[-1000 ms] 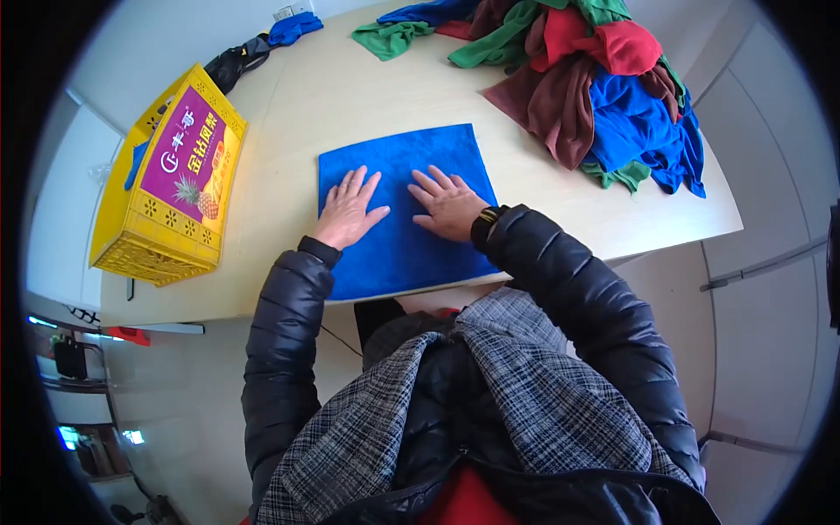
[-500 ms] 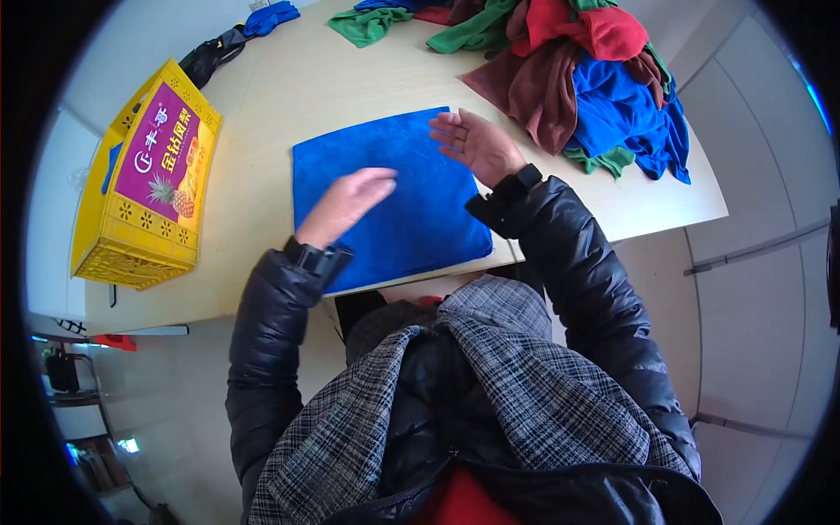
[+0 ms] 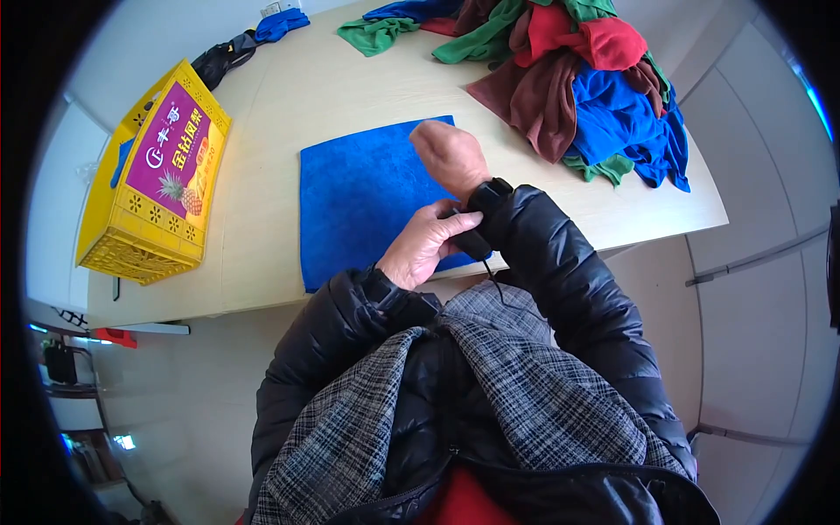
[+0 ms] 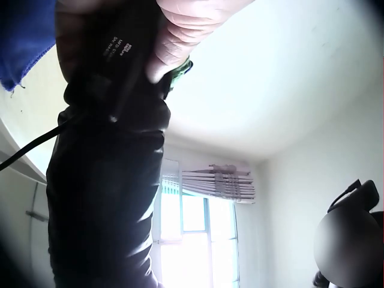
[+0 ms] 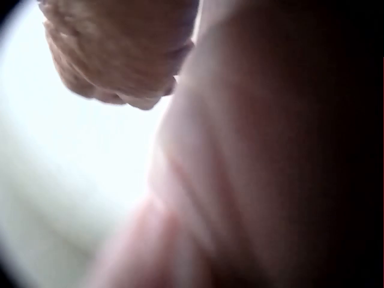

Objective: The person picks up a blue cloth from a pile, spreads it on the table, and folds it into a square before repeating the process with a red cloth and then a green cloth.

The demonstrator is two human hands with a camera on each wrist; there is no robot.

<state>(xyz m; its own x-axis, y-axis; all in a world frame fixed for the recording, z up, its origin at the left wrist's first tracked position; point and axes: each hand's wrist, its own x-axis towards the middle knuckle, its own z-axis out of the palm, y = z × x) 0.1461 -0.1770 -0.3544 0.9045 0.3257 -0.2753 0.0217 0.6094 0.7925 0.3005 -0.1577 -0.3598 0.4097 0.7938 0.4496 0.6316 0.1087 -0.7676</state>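
My left hand [image 3: 420,245] grips a small black device [image 3: 473,244] with a thin cable, worn at the right wrist. In the left wrist view, the thumb and fingers lie on either side of this device [image 4: 114,66], which bears white print. My right hand [image 3: 451,157] is curled into a fist above the blue cloth [image 3: 354,201], with nothing seen in it. The cloth lies spread flat near the table's front edge. Blurred skin fills most of the right wrist view, beside a curled hand [image 5: 120,48].
A yellow crate [image 3: 144,249] with a pineapple label stands at the left. Crumpled red, green, brown and blue cloths [image 3: 612,114] are heaped at the back right. A black bag [image 3: 223,63] and a blue cloth [image 3: 282,24] lie at the back left.
Both hands have left the blue cloth, where they lay flat. My left hand has moved right and taken hold of the device at the right wrist; the right fingers have curled in.
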